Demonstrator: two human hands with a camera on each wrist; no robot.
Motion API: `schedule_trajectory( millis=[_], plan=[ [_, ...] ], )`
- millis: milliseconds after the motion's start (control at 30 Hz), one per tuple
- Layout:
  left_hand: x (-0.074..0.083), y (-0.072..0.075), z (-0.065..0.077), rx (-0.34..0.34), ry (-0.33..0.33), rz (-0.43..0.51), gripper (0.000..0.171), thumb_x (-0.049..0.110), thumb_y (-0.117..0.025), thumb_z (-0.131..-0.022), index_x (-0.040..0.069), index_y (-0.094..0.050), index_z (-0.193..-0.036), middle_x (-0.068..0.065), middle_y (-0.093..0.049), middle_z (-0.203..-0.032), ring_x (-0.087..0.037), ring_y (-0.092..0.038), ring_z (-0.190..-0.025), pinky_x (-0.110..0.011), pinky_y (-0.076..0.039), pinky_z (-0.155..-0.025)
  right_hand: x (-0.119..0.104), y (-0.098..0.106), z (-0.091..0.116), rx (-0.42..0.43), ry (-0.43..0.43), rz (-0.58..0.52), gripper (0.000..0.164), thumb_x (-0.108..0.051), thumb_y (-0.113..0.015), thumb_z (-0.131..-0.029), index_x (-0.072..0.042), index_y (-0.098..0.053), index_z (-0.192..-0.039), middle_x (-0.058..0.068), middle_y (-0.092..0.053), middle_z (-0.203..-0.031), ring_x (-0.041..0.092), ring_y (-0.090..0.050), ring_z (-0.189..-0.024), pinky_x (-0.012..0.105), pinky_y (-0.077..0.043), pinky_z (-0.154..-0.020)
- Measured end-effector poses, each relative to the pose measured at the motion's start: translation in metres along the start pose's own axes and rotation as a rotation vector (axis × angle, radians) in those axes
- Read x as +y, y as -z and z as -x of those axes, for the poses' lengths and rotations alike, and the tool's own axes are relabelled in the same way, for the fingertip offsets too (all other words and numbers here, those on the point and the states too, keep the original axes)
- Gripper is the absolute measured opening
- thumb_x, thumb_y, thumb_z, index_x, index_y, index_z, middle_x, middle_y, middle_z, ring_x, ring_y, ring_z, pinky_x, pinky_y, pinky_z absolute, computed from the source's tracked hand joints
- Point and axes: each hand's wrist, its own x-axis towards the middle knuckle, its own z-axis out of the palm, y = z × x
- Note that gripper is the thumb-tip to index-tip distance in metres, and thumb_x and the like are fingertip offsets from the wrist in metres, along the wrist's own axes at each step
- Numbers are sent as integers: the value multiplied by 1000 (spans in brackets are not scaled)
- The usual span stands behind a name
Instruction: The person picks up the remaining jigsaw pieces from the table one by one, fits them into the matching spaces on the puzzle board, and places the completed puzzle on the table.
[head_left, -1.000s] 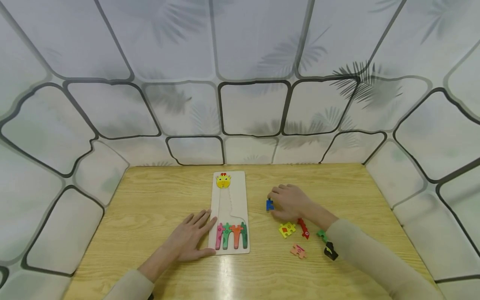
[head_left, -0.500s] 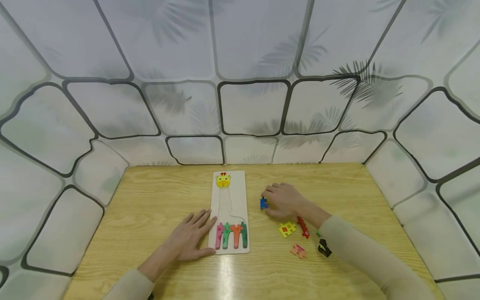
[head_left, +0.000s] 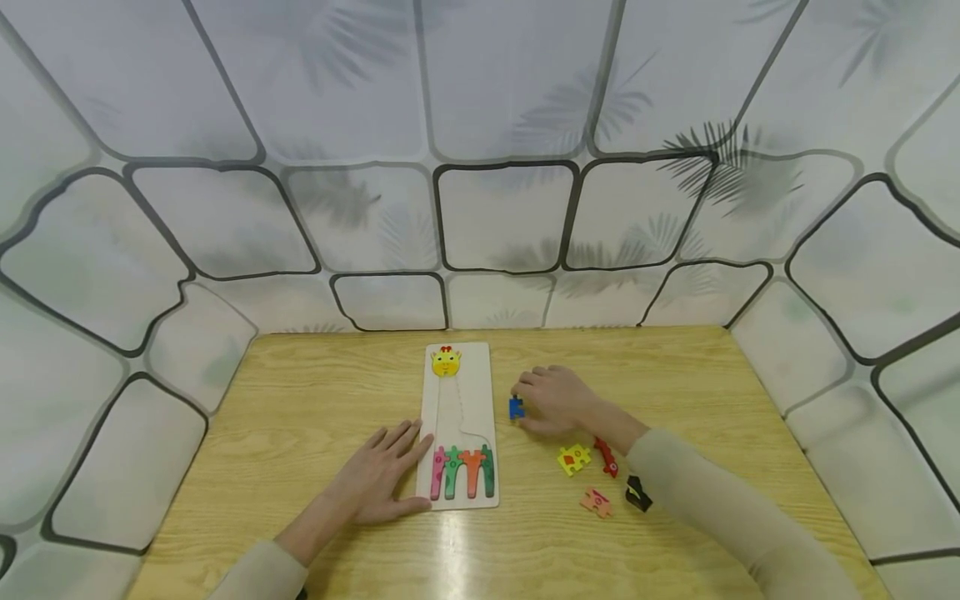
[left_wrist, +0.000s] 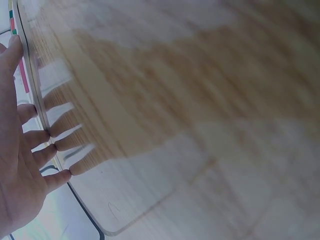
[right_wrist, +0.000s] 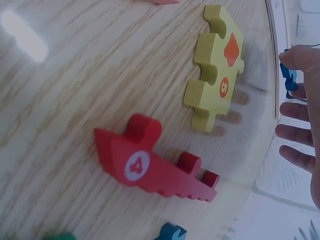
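Observation:
My right hand [head_left: 555,402] pinches a blue puzzle piece [head_left: 517,408] between thumb and forefinger, just right of a white giraffe puzzle board [head_left: 477,392]. In the right wrist view, part of the blue piece [right_wrist: 288,75] shows at the thumb, with the other fingers extended. The left hand [head_left: 386,475] lies with fingers spread against the board's left edge. Its fingertips [left_wrist: 60,176] touch along that edge in the left wrist view. A yellow giraffe head piece [head_left: 446,362] sits at the board's top. Several leg pieces fill the bottom, among them an orange one [head_left: 472,475]; the neck outline between is bare.
On the wooden table [head_left: 315,375], right of the board, lie a yellow piece [head_left: 574,459], a red piece [head_left: 606,457] and a salmon piece [head_left: 597,502]. Bits of a teal piece [right_wrist: 171,231] and a green one [right_wrist: 59,236] show near the right wrist. Patterned walls enclose the table.
My right hand has moved left toward the board with the blue piece. Its sleeve now covers the green piece seen earlier in the head view. The left hand stays put.

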Motion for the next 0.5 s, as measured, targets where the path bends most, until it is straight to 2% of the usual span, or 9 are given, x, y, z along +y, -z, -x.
schedule_trajectory(
  millis=[267,500],
  plan=[
    [-1,-1,0,-3,5,4,95,78,-55,-94,15,-41,-163,-18,-39,-170,-38,-41,-157,-58,-41,-125,-4,-3,-9,-20,6,-17,51,-55,-66,-98,-19,-67,-133,2,-71,-127,23,-68,-114,45,-60,-98],
    [0,-2,0,-6,2,4,95,78,-54,-94,14,-41,-163,-18,-39,-170,-38,-41,-157,-59,-40,-125,-7,-4,-17,-11,37,11,51,-56,-65,-98,-19,-67,-133,1,-71,-125,22,-68,-111,44,-61,-94]
  ],
)
